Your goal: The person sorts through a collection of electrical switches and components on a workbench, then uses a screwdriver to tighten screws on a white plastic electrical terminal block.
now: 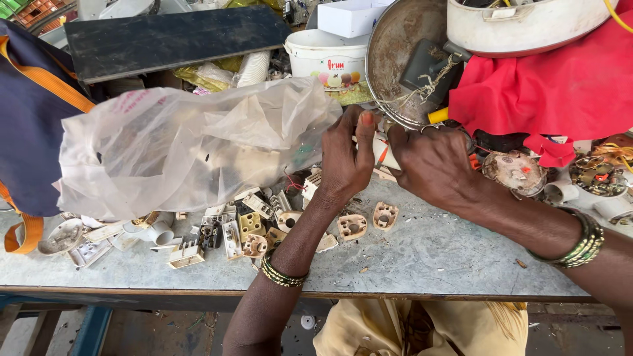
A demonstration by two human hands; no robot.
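Observation:
My left hand (344,158) and my right hand (432,165) meet above the back of a grey worktable (435,254). Both grip a small cream plastic electrical part (384,153) between them; most of it is hidden by the fingers. A yellow tool handle (437,115) pokes out just behind my right hand. Green bangles sit on both wrists. Under my left forearm lies a heap of cream plastic socket and switch parts (247,227), and two round cream sockets (368,221) rest just in front of my hands.
A large clear plastic bag (184,145) covers the table's left half. A dark blue bag with orange straps (30,112) is at far left. Behind are a white tub (326,56), a metal pan (399,46), red cloth (560,79) and round fittings (517,173).

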